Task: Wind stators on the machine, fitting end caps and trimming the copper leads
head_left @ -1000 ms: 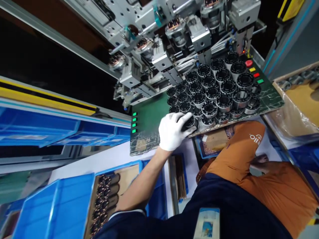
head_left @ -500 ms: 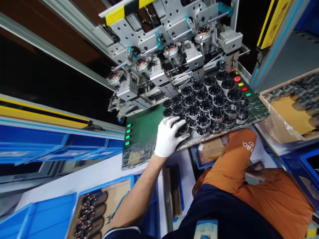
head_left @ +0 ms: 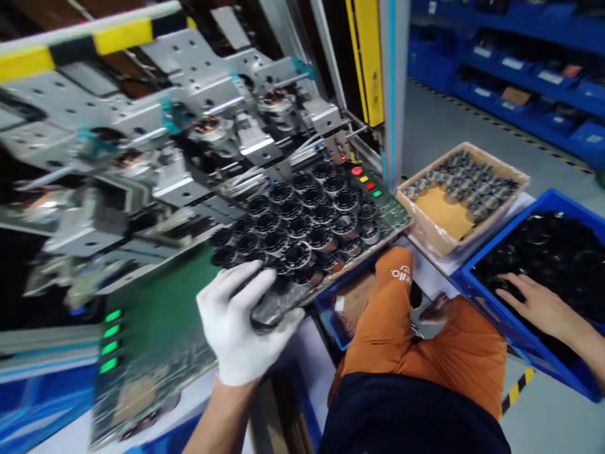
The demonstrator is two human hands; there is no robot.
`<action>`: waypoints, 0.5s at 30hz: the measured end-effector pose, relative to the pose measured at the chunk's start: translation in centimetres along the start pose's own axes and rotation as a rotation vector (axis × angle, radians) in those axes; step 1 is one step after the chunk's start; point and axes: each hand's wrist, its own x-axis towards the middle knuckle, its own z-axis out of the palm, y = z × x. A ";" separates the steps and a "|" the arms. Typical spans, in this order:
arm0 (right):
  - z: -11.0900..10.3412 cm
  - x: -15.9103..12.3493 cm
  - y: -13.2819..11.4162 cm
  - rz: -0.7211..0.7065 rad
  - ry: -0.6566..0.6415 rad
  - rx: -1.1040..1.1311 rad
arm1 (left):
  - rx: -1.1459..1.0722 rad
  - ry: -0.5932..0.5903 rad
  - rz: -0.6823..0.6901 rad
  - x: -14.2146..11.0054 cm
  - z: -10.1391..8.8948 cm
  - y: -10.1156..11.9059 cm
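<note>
My left hand [head_left: 241, 318], in a white glove, is at the front left corner of a group of metal ring cores with black slotted end caps [head_left: 299, 255]. Its fingers are spread and curved over the nearest cores, the thumb apart near the board's front edge; nothing shows gripped. My right hand [head_left: 539, 302], bare, reaches into a blue bin [head_left: 520, 359] of glossy black parts [head_left: 558, 252]. Its fingers are stretched out and touch the parts; the fingertips are partly lost among them.
The cores stand on a green board [head_left: 165, 315] with lit green buttons [head_left: 110, 340] and a red button [head_left: 357, 171]. Behind it is a metal machine [head_left: 189, 170] with copper-wound pieces in its holders. A carton [head_left: 439, 243] of grey cores stands right, before blue shelving [head_left: 529, 63].
The view has swung right, bringing the blue bin and my right hand into sight. My left hand stays near the same corner of the cores, its thumb now farther from them.
</note>
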 end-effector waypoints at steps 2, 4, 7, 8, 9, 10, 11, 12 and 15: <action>-0.2 -0.2 -0.1 0.011 -0.002 -0.007 | -0.137 0.002 0.075 3.0 2.1 4.2; -0.3 -0.4 -0.5 0.021 -0.009 -0.022 | -0.245 -0.103 0.152 7.5 5.4 8.5; -0.5 -0.8 -0.9 0.010 -0.046 -0.018 | -0.177 -0.349 0.182 15.5 12.0 13.7; -0.7 -0.9 -0.7 -0.001 -0.062 -0.007 | -0.093 -0.454 0.178 18.0 14.5 14.9; -0.9 -1.1 -0.5 -0.013 -0.077 0.007 | 0.006 -0.558 0.172 20.3 16.9 15.7; -1.0 -1.3 -0.2 -0.025 -0.090 0.023 | 0.104 -0.687 0.181 22.2 19.2 16.1; -1.2 -1.5 0.1 -0.037 -0.099 0.041 | 0.139 -0.759 0.181 23.8 21.4 16.3; -1.4 -1.7 0.3 -0.048 -0.104 0.061 | 0.165 -0.812 0.179 25.0 23.5 16.2; -1.6 -2.2 0.6 -0.067 -0.079 0.123 | 0.243 -0.967 0.155 26.9 28.1 14.8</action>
